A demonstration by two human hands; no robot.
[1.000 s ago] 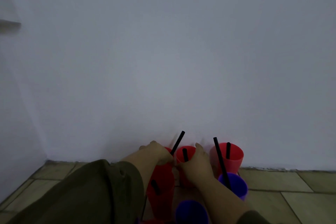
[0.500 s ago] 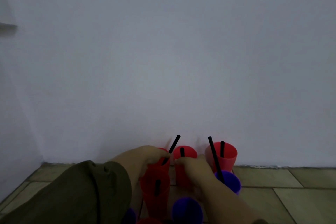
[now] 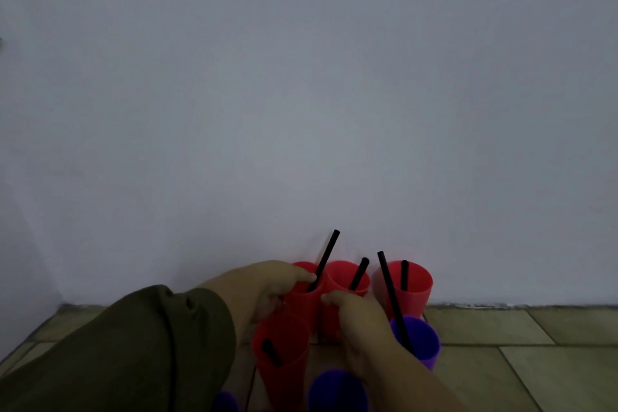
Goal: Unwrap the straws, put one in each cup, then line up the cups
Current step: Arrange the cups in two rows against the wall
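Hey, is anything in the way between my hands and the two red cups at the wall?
Nothing visible does. The left hand grips the leftmost red cup and the right hand grips the middle red cup. The nearer red cup stands in front of them.

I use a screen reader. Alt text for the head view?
The left hand grips the left red cup, the right hand the middle red cup, both holding black straws, by a grey wall. A third red cup, a nearer red cup and purple cups stand close.

Tiled floor (image 3: 521,365) against a pale wall (image 3: 301,110), with a cluster of red cups (image 3: 413,288) and purple cups (image 3: 419,339).
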